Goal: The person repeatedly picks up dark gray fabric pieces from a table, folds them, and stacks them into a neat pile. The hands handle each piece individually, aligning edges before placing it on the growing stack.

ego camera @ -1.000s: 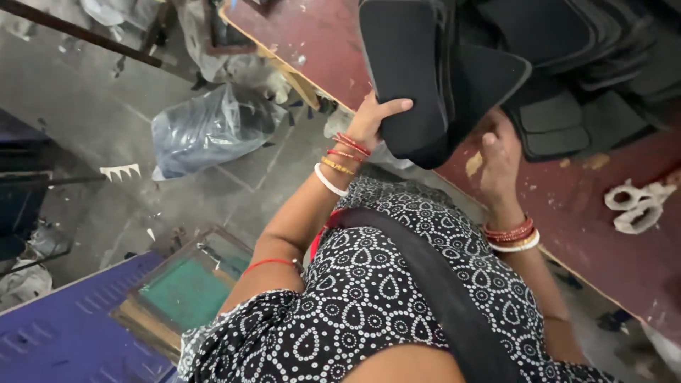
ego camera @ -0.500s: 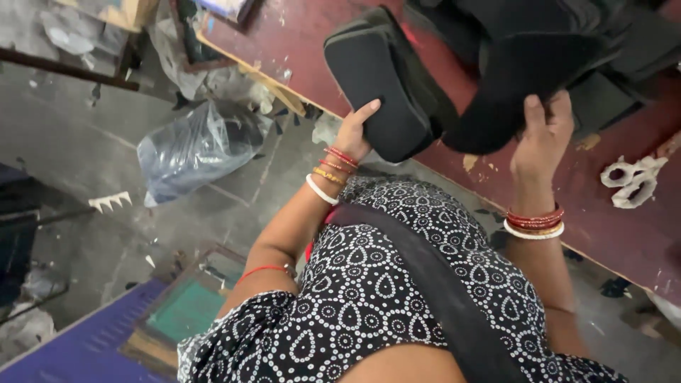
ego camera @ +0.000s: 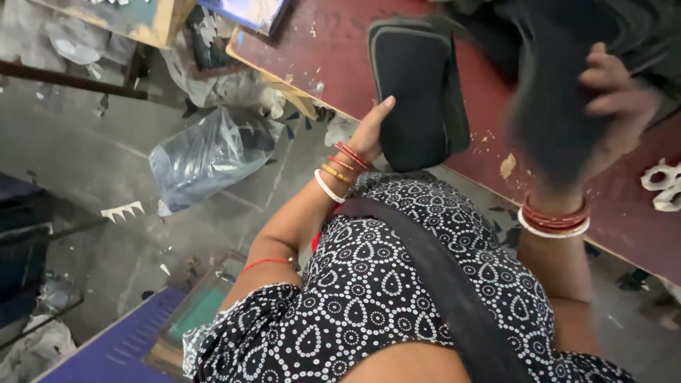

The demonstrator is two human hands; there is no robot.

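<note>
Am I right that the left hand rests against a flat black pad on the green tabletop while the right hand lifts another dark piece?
Not quite: the head view shows the tabletop is dark red, not green. The left hand does rest against the flat black pad, and the right hand lifts another dark piece.

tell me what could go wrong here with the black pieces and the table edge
The stack of black pieces overhangs the edge of the red table, steadied only by the left hand; it could slide off. The right hand grips a blurred black piece loosely at its top edge; it may slip.

Knotted grey-blue plastic bag (ego camera: 209, 157) on the floor beside the workbench (ego camera: 333, 50)
</note>
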